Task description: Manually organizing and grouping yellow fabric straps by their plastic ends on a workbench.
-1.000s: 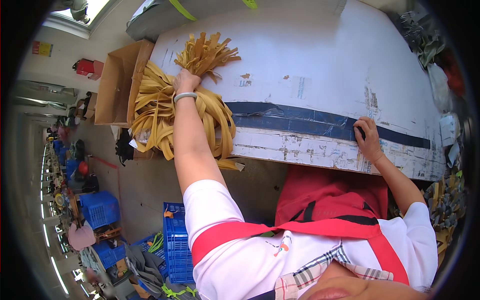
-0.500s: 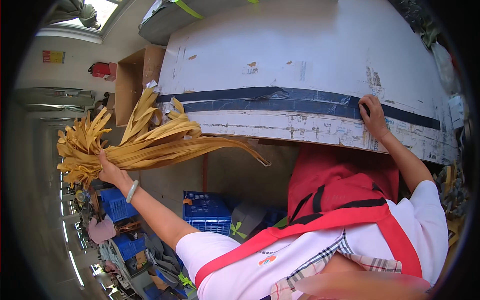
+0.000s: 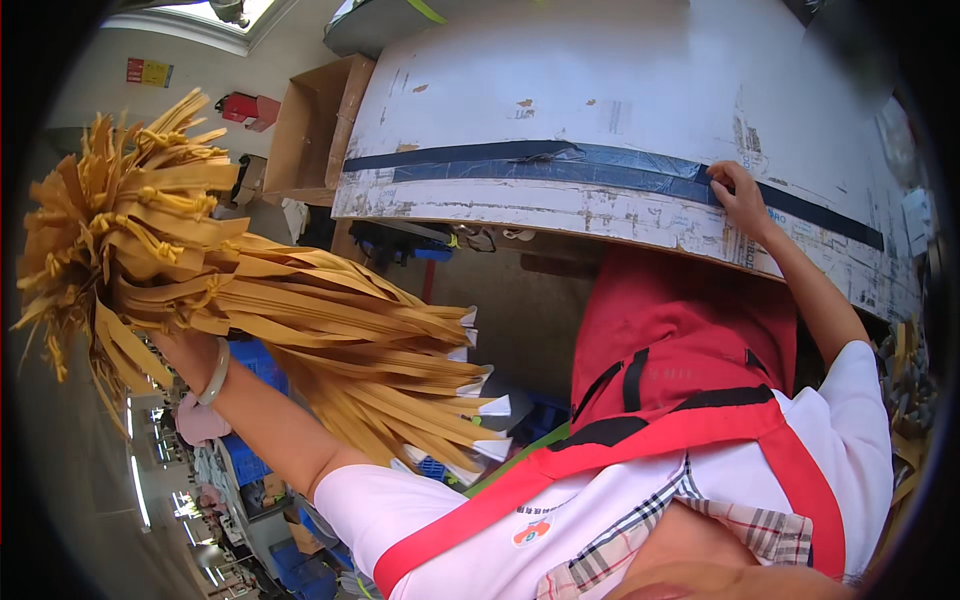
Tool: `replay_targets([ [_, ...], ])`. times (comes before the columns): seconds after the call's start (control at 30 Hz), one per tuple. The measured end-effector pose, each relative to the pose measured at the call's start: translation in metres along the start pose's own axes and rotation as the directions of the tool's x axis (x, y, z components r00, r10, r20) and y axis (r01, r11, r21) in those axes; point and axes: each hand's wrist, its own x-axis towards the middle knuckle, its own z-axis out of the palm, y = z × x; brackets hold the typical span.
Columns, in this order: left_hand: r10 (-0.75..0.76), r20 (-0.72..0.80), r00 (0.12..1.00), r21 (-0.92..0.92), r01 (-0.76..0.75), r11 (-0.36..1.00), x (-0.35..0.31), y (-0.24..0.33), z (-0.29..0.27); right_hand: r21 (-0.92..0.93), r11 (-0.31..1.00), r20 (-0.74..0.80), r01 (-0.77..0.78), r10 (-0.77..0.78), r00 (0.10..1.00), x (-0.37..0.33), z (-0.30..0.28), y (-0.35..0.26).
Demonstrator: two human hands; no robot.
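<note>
My left hand (image 3: 190, 345) is closed round a large bundle of mustard-yellow fabric straps (image 3: 320, 300), raised at the left, off the table. Knotted ends (image 3: 160, 240) fan out in a thick tuft above the hand, and long flat lengths hang toward my body, tipped in white. Straps cover most of the fingers. My right hand (image 3: 742, 205) rests on the table near its front edge, beside the dark blue tape strip (image 3: 640, 165). Its fingers are bent and a little apart, with nothing visible in them.
The white, scuffed table (image 3: 520, 80) spans the top and right. An open cardboard box (image 3: 310, 130) stands at its left end. Blue plastic crates (image 3: 250, 450) sit lower left, partly behind my arm. A red apron (image 3: 660, 330) hangs between me and the table edge.
My left hand has lifted the strap bundle away from the table's left corner and nearer to me; the white-tipped ends now swing out below. My right hand stays on the table.
</note>
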Motion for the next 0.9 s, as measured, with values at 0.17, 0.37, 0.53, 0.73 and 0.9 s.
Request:
replay_targets([
  [0.17, 0.033, -0.007, 0.999, -0.161, -0.034, 0.986, -0.014, 0.090, 0.006, 0.402, 0.910, 0.163, 0.100, -0.179, 0.970, 0.059, -0.077, -0.132],
  [0.37, 0.054, -0.069, 0.996, -0.338, -0.074, 0.938, 0.131, 0.068, 0.024, 0.551, 0.651, -0.095, 0.522, -0.572, 0.814, 0.112, -0.153, -0.302],
  [0.53, 0.065, -0.084, 0.994, -0.536, -0.100, 0.838, 0.176, 0.141, 0.081, 0.423, 0.704, -0.183, 0.570, -0.550, 0.815, 0.127, -0.174, -0.354],
  [0.73, 0.084, -0.017, 0.996, -0.790, -0.065, 0.609, 0.242, 0.220, 0.207, 0.985, 0.106, -0.013, 0.136, -0.742, 0.671, 0.195, -0.211, -0.319],
  [0.9, 0.051, -0.037, 0.998, -0.791, -0.061, 0.609, 0.376, 0.114, 0.125, 0.994, 0.089, 0.022, 0.064, -0.730, 0.683, 0.148, -0.217, -0.384],
])
